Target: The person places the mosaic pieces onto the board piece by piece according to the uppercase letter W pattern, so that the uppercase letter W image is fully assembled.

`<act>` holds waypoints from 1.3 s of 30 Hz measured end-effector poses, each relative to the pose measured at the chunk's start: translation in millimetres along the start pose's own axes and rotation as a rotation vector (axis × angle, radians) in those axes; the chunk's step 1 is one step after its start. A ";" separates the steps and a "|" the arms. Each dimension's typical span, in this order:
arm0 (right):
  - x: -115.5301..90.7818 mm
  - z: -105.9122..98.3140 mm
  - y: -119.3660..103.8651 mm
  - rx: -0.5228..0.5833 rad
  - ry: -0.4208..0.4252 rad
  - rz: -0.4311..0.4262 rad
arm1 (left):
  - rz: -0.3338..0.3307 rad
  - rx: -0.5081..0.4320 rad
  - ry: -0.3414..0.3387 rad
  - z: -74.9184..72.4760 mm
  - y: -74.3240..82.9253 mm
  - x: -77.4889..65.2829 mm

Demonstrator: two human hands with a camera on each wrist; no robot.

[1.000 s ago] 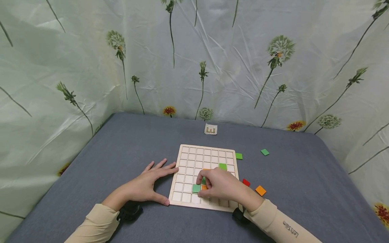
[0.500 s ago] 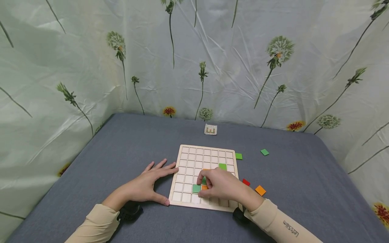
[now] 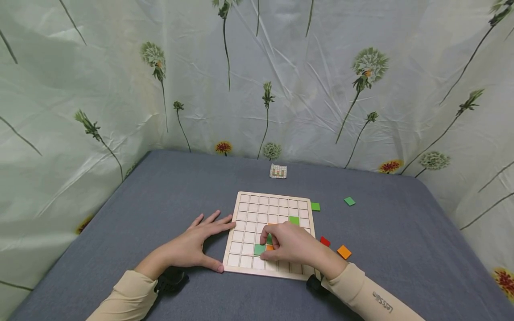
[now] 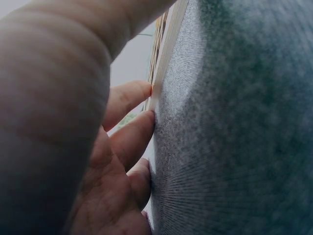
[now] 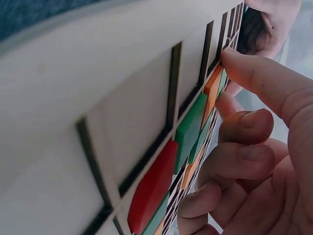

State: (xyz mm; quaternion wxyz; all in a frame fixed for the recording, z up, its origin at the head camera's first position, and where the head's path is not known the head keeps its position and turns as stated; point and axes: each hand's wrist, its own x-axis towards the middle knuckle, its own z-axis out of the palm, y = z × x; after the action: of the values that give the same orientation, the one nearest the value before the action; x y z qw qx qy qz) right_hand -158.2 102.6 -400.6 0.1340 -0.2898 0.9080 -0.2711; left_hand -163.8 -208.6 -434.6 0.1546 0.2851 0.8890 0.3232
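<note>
A wooden grid board (image 3: 249, 207) lies flat before me. The fingers of my left hand (image 3: 190, 245) are spread, fingertips and thumb touching its left edge. Over the board's lower middle, my right hand (image 3: 297, 245) has thumb and index finger bent to the near and far sides of a green tile (image 3: 258, 249), seemingly pinching it. An orange tile (image 3: 270, 248) sits beside that one, partly covered by the fingers. In the right wrist view a red tile (image 5: 152, 188) and another green tile (image 5: 190, 125) lie in cells of the same row. A light green tile (image 3: 294, 220) sits farther up.
Loose on the grey-blue cloth (image 3: 401, 232) at the right are a red tile (image 3: 325, 241), an orange tile (image 3: 344, 252) and a green tile (image 3: 350, 201). Another green tile (image 3: 315, 206) touches the board's right edge. Behind the board lies a small patterned card (image 3: 278, 171).
</note>
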 end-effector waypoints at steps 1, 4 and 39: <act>0.0 0.1 0.2 0.003 -0.002 0.000 | 0.000 0.000 0.001 0.0 0.2 0.0; 0.1 0.1 0.5 0.011 -0.008 0.000 | 0.001 -0.001 0.003 -0.1 0.8 -0.2; -36.1 -58.6 45.0 0.061 0.066 0.136 | 0.023 -0.016 0.011 0.1 1.4 -1.8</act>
State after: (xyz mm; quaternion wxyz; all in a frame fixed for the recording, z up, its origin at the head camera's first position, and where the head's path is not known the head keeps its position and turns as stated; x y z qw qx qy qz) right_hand -173.4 179.4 -375.3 0.1310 -0.2141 0.9209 -0.2983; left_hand -161.8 -208.8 -433.6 0.1481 0.2921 0.8840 0.3336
